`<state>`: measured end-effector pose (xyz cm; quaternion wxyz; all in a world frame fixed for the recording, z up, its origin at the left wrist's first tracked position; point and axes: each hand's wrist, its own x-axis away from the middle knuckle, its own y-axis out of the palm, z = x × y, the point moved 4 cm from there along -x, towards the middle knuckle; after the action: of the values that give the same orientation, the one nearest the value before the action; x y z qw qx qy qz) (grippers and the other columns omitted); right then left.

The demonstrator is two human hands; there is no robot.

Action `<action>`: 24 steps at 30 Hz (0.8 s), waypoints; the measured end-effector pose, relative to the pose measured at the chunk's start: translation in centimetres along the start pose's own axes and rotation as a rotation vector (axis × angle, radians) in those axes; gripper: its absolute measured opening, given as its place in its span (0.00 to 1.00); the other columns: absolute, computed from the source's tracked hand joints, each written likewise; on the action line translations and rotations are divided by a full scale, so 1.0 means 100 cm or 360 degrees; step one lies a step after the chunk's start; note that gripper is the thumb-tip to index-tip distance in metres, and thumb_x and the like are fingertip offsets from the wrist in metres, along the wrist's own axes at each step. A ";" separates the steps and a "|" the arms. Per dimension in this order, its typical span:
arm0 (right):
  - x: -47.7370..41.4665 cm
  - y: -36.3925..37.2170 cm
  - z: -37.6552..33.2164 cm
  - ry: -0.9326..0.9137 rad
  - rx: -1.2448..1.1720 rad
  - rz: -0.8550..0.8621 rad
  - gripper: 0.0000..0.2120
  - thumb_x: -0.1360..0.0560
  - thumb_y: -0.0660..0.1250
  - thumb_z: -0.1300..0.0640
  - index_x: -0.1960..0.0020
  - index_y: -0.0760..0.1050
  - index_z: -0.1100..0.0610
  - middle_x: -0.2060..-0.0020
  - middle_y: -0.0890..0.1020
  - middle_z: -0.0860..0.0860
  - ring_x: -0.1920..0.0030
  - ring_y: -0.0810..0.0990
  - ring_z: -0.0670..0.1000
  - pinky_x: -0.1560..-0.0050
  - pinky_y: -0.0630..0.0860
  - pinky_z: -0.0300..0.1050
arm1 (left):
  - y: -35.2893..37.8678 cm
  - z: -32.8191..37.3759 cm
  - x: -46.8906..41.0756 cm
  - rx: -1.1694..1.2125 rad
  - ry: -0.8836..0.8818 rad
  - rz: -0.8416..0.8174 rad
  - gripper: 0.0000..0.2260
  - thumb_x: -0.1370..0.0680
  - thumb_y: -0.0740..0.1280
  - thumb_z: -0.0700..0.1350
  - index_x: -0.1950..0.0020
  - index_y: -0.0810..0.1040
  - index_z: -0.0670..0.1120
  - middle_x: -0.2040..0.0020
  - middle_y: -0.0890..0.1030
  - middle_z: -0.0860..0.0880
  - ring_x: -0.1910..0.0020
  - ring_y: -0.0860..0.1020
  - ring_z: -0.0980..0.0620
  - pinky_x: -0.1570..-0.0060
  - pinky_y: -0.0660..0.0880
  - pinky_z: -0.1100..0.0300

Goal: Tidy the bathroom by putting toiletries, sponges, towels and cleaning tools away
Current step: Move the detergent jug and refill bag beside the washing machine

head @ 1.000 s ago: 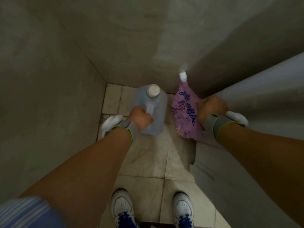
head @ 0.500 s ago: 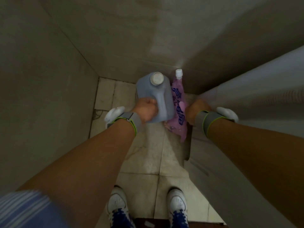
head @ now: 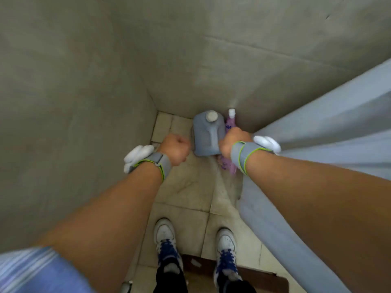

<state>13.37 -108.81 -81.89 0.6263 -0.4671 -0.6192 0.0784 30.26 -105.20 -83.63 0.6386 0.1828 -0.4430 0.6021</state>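
The left hand is no longer gripping the handle of the grey jug, which it was carrying half a second ago. It is now hanging just to the left of the jug, clenched into a fist and holding nothing. The jug is now standing upright on the tiled floor, its round pale cap facing up and its far side sitting close against the back wall, near the corner.

The right hand is wrapping around the middle of the purple pouch (the fingers themselves are hiding under the back of the hand), and its knuckles are touching the jug's right edge. The pouch is standing nearly upright just beside the jug, squeezed between it and the pale blue-grey surface on the right. Its white spout is pointing up by the wall and its lower end is showing below the wrist.

Both wrists are wearing grey bands edged in green, each carrying a white device. Two white shoes with blue laces are standing on the tiles at the near edge of the view, well back from the jug.
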 end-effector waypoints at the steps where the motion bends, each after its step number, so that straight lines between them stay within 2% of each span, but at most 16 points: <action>1: 0.009 -0.002 -0.005 -0.0005 0.0004 -0.0006 0.15 0.23 0.62 0.58 0.39 0.73 0.64 0.41 0.78 0.61 0.40 0.77 0.60 0.55 0.66 0.46 | -0.002 0.002 0.009 -0.0021 -0.0019 -0.0010 0.12 0.25 0.62 0.35 0.66 0.71 0.48 0.59 0.78 0.41 0.71 0.74 0.49 0.73 0.67 0.66; 4: 0.049 -0.020 -0.018 -0.0103 0.0076 0.0023 0.15 0.23 0.62 0.58 0.39 0.74 0.64 0.41 0.78 0.61 0.40 0.77 0.60 0.54 0.69 0.46 | -0.016 0.013 0.054 -0.0032 0.0009 0.0033 0.10 0.25 0.62 0.34 0.61 0.73 0.48 0.61 0.77 0.43 0.72 0.74 0.50 0.79 0.65 0.71; 7: 0.092 -0.045 -0.033 -0.0220 0.0170 0.0080 0.16 0.23 0.63 0.56 0.39 0.76 0.62 0.38 0.78 0.59 0.37 0.76 0.59 0.44 0.73 0.46 | -0.034 0.025 0.108 -0.0015 0.0045 0.0104 0.08 0.25 0.61 0.33 0.53 0.74 0.46 0.66 0.76 0.45 0.72 0.74 0.50 0.81 0.64 0.72; 8: 0.093 -0.047 -0.036 -0.0248 0.0171 0.0101 0.16 0.23 0.63 0.55 0.39 0.76 0.62 0.38 0.78 0.58 0.37 0.76 0.59 0.43 0.73 0.46 | -0.035 0.025 0.109 -0.0010 0.0077 0.0132 0.09 0.25 0.60 0.33 0.54 0.74 0.46 0.67 0.76 0.45 0.73 0.73 0.50 0.82 0.64 0.73; 9: 0.138 -0.065 -0.036 -0.0291 0.0173 0.0062 0.15 0.23 0.64 0.54 0.40 0.76 0.61 0.38 0.78 0.58 0.37 0.77 0.59 0.44 0.73 0.45 | -0.050 0.026 0.162 0.0024 0.0060 0.0211 0.09 0.25 0.59 0.32 0.56 0.74 0.46 0.68 0.75 0.46 0.73 0.73 0.50 0.83 0.63 0.74; 10: 0.146 -0.067 -0.035 -0.0296 0.0133 0.0046 0.15 0.23 0.64 0.54 0.40 0.76 0.61 0.39 0.78 0.58 0.38 0.77 0.59 0.44 0.73 0.45 | -0.051 0.026 0.177 0.0031 0.0058 0.0223 0.10 0.24 0.59 0.32 0.58 0.74 0.46 0.69 0.74 0.47 0.73 0.73 0.50 0.84 0.62 0.74; 11: 0.150 -0.068 -0.035 -0.0297 0.0145 0.0057 0.16 0.23 0.64 0.54 0.40 0.76 0.61 0.38 0.78 0.58 0.38 0.77 0.59 0.44 0.73 0.46 | -0.053 0.025 0.182 0.0036 0.0068 0.0242 0.11 0.25 0.59 0.32 0.59 0.74 0.46 0.69 0.74 0.47 0.73 0.72 0.50 0.84 0.63 0.74; 14: 0.251 -0.099 -0.031 -0.0444 0.0205 0.0039 0.16 0.24 0.64 0.53 0.39 0.76 0.60 0.38 0.78 0.58 0.38 0.76 0.59 0.45 0.73 0.45 | -0.075 0.015 0.303 0.0153 0.0058 0.0385 0.09 0.25 0.60 0.32 0.57 0.74 0.45 0.69 0.74 0.47 0.73 0.72 0.49 0.77 0.67 0.67; 16: 0.287 -0.108 -0.027 -0.0502 0.0208 0.0040 0.16 0.24 0.64 0.53 0.41 0.77 0.60 0.39 0.79 0.58 0.39 0.77 0.60 0.47 0.73 0.44 | -0.077 0.010 0.348 0.0223 0.0085 0.0430 0.09 0.26 0.61 0.32 0.58 0.74 0.46 0.68 0.75 0.46 0.73 0.72 0.49 0.72 0.67 0.65; 21: 0.339 -0.108 -0.010 -0.0530 0.0263 0.0067 0.16 0.25 0.63 0.53 0.42 0.78 0.61 0.40 0.79 0.58 0.40 0.78 0.60 0.47 0.73 0.45 | -0.076 -0.011 0.403 0.0300 0.0077 0.0470 0.11 0.27 0.62 0.33 0.63 0.73 0.49 0.65 0.78 0.44 0.72 0.73 0.49 0.75 0.66 0.67; 24: 0.381 -0.104 0.005 -0.0582 0.0245 0.0124 0.15 0.25 0.63 0.53 0.43 0.79 0.59 0.41 0.80 0.57 0.41 0.78 0.60 0.47 0.74 0.45 | -0.075 -0.026 0.444 0.0283 0.0129 0.0466 0.10 0.28 0.62 0.33 0.62 0.72 0.49 0.63 0.79 0.41 0.70 0.75 0.46 0.71 0.67 0.64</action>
<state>16.39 -88.54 -48.07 0.5337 -0.4195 -0.6963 0.2330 32.93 -77.78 -47.90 0.5427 0.1477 -0.3839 0.7323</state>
